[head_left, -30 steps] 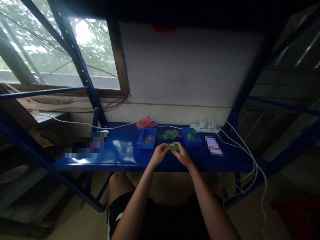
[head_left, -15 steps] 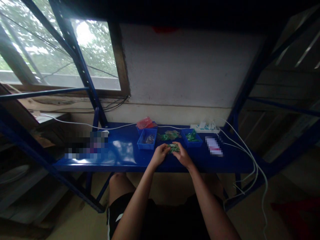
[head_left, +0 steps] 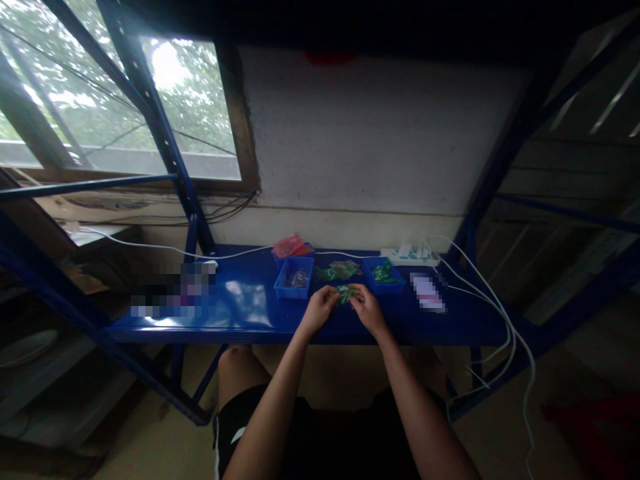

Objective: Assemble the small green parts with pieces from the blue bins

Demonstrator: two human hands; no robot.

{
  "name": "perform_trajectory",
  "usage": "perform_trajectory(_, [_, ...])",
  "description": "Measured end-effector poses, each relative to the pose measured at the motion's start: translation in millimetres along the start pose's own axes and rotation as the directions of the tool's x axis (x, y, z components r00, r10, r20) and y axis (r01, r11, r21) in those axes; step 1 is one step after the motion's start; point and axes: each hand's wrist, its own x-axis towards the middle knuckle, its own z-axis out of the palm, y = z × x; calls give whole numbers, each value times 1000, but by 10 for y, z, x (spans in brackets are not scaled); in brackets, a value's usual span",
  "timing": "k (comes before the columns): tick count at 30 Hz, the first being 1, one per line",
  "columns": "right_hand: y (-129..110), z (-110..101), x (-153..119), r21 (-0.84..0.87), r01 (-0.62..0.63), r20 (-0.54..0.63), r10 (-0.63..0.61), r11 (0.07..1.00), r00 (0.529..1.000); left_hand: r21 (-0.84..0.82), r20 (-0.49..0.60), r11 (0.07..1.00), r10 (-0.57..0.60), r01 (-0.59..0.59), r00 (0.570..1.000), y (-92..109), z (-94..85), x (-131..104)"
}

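Observation:
Between my two hands is a small green plastic packet (head_left: 345,293), shiny and partly see-through. My left hand (head_left: 320,310) pinches its left side, and my right hand (head_left: 367,309) grips its right side. What the packet contains is too small to make out. Just beyond them, more green and clear packets (head_left: 339,270) lie on the blue table (head_left: 245,307). A blue bin (head_left: 294,279) with small metallic pieces stands to the left of these, and another blue bin (head_left: 383,276) with green packets stands to the right.
A red plastic bag (head_left: 293,246) rests on a bin at the back. A white power strip (head_left: 410,257) lies along the wall, its white cables (head_left: 510,327) hanging over the right side. Blurred-out items sit at the left end and right. Blue rack posts (head_left: 173,153) frame the table.
The green packet has shifted in my fingers and looks more stretched out sideways. My right hand has turned slightly; the bins have not moved.

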Motion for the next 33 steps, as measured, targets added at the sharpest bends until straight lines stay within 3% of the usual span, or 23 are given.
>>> perform_trajectory(9, [-4, -35, 41, -155, -10, -225, -25, 988, 974, -16, -1, 1000, 10, -10, 1000, 10, 2, -4])
perform_trajectory(11, [-21, -29, 29, -135, -35, -181, 10, 990, 983, -45, 9, 999, 0, 0, 1000, 4, 5, 1])
perform_trajectory(15, [-114, -5, -18, -52, -16, 27, 17, 999, 999, -110, 41, 994, 5, -1, 999, -5, 4, 5])
perform_trajectory(17, [-161, 1, -37, -9, -17, 61, 18, 1000, 998, -99, 58, 995, 9, -4, 998, -1, -6, 0])
perform_trajectory(25, [-151, -14, -51, -9, -30, 27, 30, 1000, 999, 13, 57, 997, 78, -79, 995, -20, -18, 3])
perform_trajectory(27, [-144, -22, -55, -15, -29, 33, 30, 999, 999, 18, 15, 996, 84, -84, 996, -40, -13, 21])
perform_trajectory(30, [-141, -32, -57, -54, -13, 20, 14, 998, 1000, -25, -100, 999, 21, -24, 995, -64, -9, 46])
perform_trajectory(33, [-145, -39, -55, -81, -10, -8, 10, 997, 1000, -79, -82, 996, -53, 47, 995, -72, -4, 50])
